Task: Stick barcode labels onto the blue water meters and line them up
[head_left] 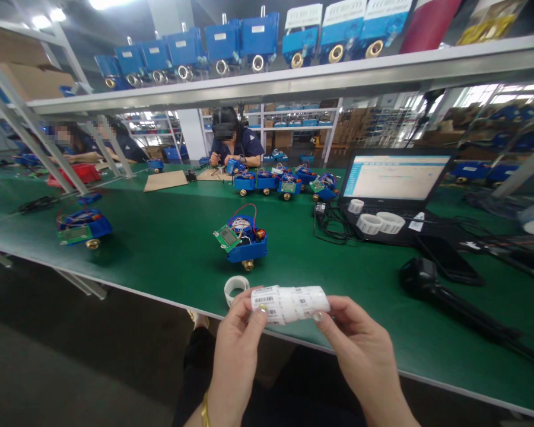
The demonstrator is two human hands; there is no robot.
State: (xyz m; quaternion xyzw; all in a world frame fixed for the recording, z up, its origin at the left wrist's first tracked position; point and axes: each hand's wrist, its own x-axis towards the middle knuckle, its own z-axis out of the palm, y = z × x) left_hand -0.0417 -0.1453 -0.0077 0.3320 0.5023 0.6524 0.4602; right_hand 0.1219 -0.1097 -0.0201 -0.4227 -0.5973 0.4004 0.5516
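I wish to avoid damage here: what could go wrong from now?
The loose white roll sits near the front edge of the green table, beside the left hand holding labels; a nudge might knock it off. On the nearest blue device, the red wire loops up exposed and could snag.

Behind the long green workbench (160, 261) are a white pillar (190, 133) and a storage rack (299, 127). The floor (48, 344) is dark grey. Lamps (109, 3) and windows (481, 96) shine bright.

Green tabletop (164, 243), and look at it: opened blue unit (248, 252) centre stage, white roll (228, 290) near the edge, laptop (394, 178) to the right!
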